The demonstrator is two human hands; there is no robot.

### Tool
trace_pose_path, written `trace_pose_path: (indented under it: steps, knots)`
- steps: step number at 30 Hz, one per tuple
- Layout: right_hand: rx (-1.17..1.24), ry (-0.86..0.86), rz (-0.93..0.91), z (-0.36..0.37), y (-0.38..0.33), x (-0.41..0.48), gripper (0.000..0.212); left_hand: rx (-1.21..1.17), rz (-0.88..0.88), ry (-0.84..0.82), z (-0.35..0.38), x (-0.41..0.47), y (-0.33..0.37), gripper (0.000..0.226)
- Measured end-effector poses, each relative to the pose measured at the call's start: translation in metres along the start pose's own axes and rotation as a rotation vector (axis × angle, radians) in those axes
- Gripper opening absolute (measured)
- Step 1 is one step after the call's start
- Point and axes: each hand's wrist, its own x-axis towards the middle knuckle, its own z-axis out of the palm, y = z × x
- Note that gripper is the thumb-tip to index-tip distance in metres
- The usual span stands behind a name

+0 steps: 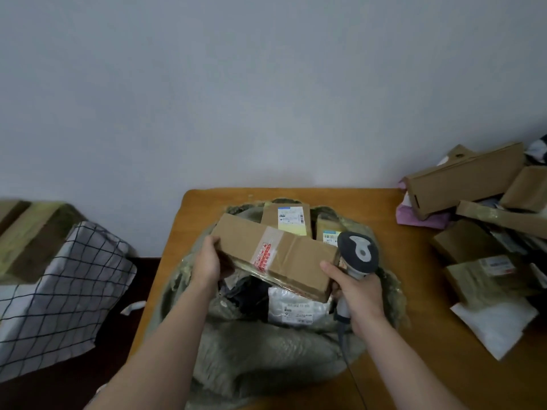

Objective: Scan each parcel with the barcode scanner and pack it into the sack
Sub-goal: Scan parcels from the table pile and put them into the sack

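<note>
A long brown cardboard parcel (pixel 275 253) with a taped seam and a red-printed strip lies slanted over the open mouth of the grey-green sack (pixel 266 353). My left hand (pixel 208 260) grips its left end. My right hand (pixel 356 288) holds the grey barcode scanner (pixel 358 251) by the handle, and its thumb touches the parcel's right end. Inside the sack I see two labelled brown boxes (pixel 288 217) at the back and a silver-grey mailer (pixel 296 306) under the long parcel. The scanner's cable (pixel 344 347) hangs down over the sack.
The sack rests on a wooden table (pixel 414 374). A pile of cardboard boxes (pixel 461 179), a pink bag and a white mailer (pixel 494 327) crowd the table's right side. To the left stands a checked fabric bundle (pixel 59 294) with a taped box on top.
</note>
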Motion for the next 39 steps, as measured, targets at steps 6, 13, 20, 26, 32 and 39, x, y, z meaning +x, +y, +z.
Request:
trace_pose_path:
  steps: [6,13,20,26,32,39]
  knots:
    - [0.052,0.042,-0.133,0.008,-0.014,-0.002,0.081,0.497,0.158,0.106,0.0,0.045,0.031,0.057]
    - [-0.006,0.08,-0.341,0.011,-0.029,-0.004,0.057,0.713,0.034,-0.152,-0.017,0.186,-0.025,0.111]
    - [0.046,0.116,-0.431,0.011,-0.033,0.009,0.058,1.077,0.138,-0.392,-0.017,0.127,-0.005,0.041]
    - [-0.075,0.047,-0.482,0.017,-0.044,0.007,0.052,1.227,0.468,-0.154,-0.035,0.119,0.017,0.063]
    - [-0.305,-0.044,-0.493,0.034,-0.039,0.001,0.05,1.289,0.755,-0.227,-0.039,0.1,0.062,0.075]
    - [-0.389,-0.102,-0.487,0.054,-0.038,-0.01,0.052,1.388,0.86,-0.342,-0.039,0.08,0.098,0.088]
